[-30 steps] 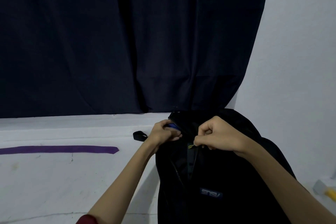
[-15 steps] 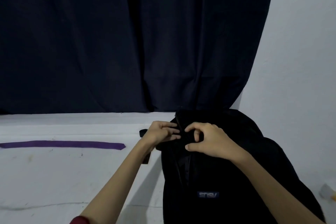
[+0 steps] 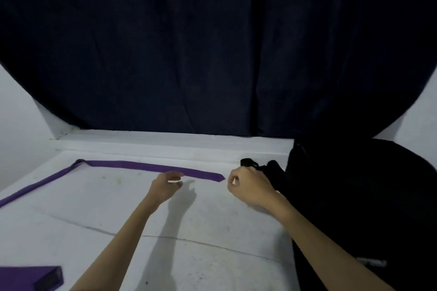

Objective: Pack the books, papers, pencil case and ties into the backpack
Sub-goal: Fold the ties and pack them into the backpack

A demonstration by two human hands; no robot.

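A black backpack (image 3: pixel 354 196) lies on the right side of the white table (image 3: pixel 212 231), its strap (image 3: pixel 250 163) sticking out to the left. A long purple tie (image 3: pixel 142 166) stretches flat across the table's far side, bending down toward the left edge. My left hand (image 3: pixel 165 184) hovers just in front of the tie's wide end, fingers apart and holding nothing. My right hand (image 3: pixel 248 184) is loosely curled beside the tie's pointed tip and next to the backpack's strap, with nothing in it.
A folded purple item (image 3: pixel 30 277) lies at the near left corner. A dark curtain (image 3: pixel 212 42) hangs behind the table. White walls stand at both sides.
Both hands have left the backpack's top and moved left toward the purple tie. The view has swung left, so the backpack now sits at the right edge.
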